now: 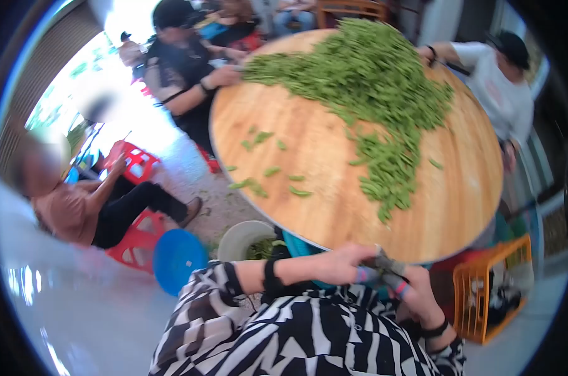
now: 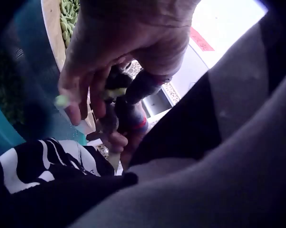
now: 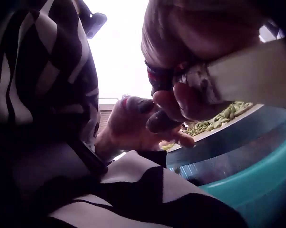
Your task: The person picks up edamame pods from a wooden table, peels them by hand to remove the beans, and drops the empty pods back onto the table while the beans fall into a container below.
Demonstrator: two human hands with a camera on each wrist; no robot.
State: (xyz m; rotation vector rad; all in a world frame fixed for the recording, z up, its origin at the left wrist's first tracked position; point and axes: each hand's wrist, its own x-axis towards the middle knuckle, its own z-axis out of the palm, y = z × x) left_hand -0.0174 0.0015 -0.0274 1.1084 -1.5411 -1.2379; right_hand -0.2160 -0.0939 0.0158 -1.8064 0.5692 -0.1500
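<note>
In front of the striped shirt, close to the near rim of a round wooden tabletop, my two hands meet. My left hand has its fingers bent downward, with a small pale green piece at one fingertip. Grey finger covers with coloured bands wrap several fingers. My right hand is beside it, bent fingers around the end of a pale flat strip. A large heap of green pods covers the tabletop's far side. I cannot tell whether the left fingers grip anything.
Below the tabletop stand a pale bucket with green bits inside and a teal tub. A blue basin is at left, an orange crate at right. People stand at the table's far side; a person sits at left.
</note>
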